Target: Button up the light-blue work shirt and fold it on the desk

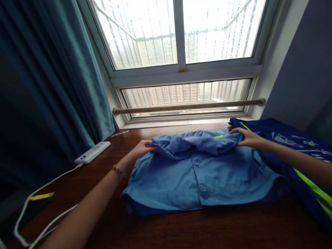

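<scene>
A light blue button-front shirt lies on the dark wooden table, its hem toward me and its far part bunched up near the window. My left hand is closed on the far left corner of the shirt, fingertips partly hidden by cloth. On the far right corner, my right hand pinches the cloth between thumb and fingers. Buttons show along the shirt's middle placket. A small yellow-green patch peeks out of the bunched part near my right hand.
Dark blue clothing with neon yellow stripes lies at the right, touching the shirt's side. A white power bank with a white cable rests at the left. Behind the table are a window rail and a teal curtain.
</scene>
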The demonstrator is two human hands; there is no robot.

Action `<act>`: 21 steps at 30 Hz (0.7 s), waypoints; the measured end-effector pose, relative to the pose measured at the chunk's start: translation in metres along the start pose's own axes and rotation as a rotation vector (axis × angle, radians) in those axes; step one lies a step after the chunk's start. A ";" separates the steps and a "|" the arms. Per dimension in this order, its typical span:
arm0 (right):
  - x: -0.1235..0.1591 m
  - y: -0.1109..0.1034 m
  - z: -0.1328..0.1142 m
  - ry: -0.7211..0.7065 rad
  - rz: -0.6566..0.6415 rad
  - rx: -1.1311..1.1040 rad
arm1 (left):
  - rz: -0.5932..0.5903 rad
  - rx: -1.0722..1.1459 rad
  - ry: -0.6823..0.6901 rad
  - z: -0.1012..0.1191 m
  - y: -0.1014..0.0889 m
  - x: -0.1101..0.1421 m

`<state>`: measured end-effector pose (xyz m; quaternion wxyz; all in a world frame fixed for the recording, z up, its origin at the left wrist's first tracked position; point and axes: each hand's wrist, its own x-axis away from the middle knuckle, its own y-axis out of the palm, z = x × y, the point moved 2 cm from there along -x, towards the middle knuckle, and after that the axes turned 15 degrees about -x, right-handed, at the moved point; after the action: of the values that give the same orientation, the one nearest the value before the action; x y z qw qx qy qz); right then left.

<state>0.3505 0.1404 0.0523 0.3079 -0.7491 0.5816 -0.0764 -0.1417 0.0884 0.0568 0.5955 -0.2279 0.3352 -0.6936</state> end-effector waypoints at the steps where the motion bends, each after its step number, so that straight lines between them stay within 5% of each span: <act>1: 0.021 0.008 0.007 0.020 -0.087 0.063 | -0.054 -0.109 0.047 -0.002 0.007 0.016; 6: 0.066 0.026 0.015 -0.031 -0.219 0.168 | -0.055 -0.238 0.138 -0.003 0.018 0.059; 13: 0.057 -0.014 -0.033 -0.106 -0.160 0.213 | 0.207 0.146 -0.036 0.011 -0.023 0.079; 16: 0.089 -0.021 -0.043 -0.053 -0.235 0.172 | 0.128 0.042 -0.019 0.011 -0.023 0.113; 21: 0.155 0.004 -0.030 0.076 -0.376 0.081 | -0.074 -0.249 0.003 -0.007 0.002 0.166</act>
<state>0.3813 -0.0137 0.0363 0.2962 -0.8281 0.4389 -0.1842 -0.1767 -0.0726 0.0368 0.5363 -0.3112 0.4108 -0.6684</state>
